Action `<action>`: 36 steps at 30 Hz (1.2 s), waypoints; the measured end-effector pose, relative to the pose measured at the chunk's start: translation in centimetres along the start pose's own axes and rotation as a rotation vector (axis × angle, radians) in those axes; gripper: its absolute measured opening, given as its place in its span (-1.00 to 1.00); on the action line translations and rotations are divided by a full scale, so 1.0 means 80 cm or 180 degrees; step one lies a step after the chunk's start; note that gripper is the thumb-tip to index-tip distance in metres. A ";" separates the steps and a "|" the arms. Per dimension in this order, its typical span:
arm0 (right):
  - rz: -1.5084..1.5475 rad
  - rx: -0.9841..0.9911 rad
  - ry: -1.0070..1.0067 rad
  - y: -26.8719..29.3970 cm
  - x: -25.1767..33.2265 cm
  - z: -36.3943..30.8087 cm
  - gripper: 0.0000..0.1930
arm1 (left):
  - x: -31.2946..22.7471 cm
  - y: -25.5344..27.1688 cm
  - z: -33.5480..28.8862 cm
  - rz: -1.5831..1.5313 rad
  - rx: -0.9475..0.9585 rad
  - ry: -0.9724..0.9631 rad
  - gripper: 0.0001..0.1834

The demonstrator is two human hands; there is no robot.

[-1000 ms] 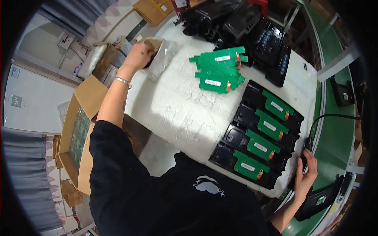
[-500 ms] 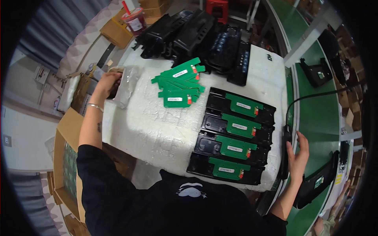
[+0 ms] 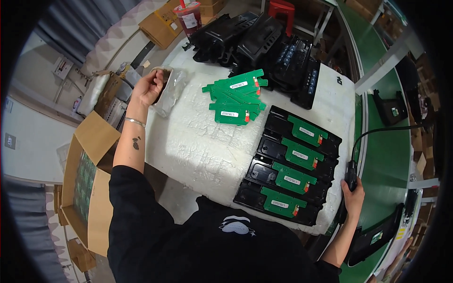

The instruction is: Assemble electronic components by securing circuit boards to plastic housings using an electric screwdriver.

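My left hand (image 3: 152,87) is at the mouth of a clear plastic bag (image 3: 173,92) on the left of the padded table. Its fingers are curled together; whatever they hold is too small or hidden to make out. By the table's right edge, my right hand (image 3: 354,197) wraps round a black corded electric screwdriver (image 3: 351,175), which stretches down along the edge. Left of that hand lie several black plastic panels (image 3: 257,170) in a column, each bearing a green circuit board (image 3: 292,178). A loose pile of green circuit boards (image 3: 231,106) rests between the bag and the panels.
Black plastic housings (image 3: 257,40) are heaped along the table's far side, with a drink cup (image 3: 189,20) beside them. An open carton (image 3: 101,207) of boards stands at left. On the right runs a green conveyor (image 3: 384,160) carrying black parts; the screwdriver's cable (image 3: 382,129) crosses above it.
My right hand has closed round the screwdriver, after being open beside it. My left hand has lifted out of the bag's opening, fingers now in sight. The whole view has shifted somewhat.
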State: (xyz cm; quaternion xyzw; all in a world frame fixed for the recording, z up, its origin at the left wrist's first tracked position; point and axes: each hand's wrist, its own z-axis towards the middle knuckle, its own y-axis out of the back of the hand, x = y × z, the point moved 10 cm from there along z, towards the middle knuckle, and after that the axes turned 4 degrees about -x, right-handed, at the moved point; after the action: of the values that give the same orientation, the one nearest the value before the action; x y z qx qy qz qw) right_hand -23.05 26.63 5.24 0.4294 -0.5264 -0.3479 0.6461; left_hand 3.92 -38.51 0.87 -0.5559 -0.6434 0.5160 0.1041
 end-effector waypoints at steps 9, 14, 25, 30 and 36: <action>0.4301 0.0177 0.1009 0.123 0.090 -0.035 -0.46 | 0.151 -0.152 -0.096 0.0089 0.0844 0.0318 -0.78; 0.5660 0.0264 0.2362 0.189 0.202 -0.049 -0.41 | 0.355 -0.199 -0.132 0.0610 0.1169 0.1288 -0.77; 0.5646 0.0103 0.2594 0.174 0.262 -0.054 -0.74 | 0.501 -0.233 -0.188 0.0415 0.1656 0.2501 -0.81; 0.5565 0.0133 0.2537 0.166 0.262 -0.051 -0.74 | 0.499 -0.236 -0.184 0.0277 0.1715 0.2454 -0.83; 0.5095 0.0161 0.2738 0.161 0.274 -0.059 -0.72 | 0.502 -0.232 -0.179 0.0403 0.1624 0.2480 -0.82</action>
State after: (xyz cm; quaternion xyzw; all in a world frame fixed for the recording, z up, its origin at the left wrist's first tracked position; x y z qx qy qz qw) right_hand -13.99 12.78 25.12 0.0424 -0.3882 0.4069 0.8258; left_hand -11.68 5.21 4.05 -0.7029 -0.3738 0.4159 0.4395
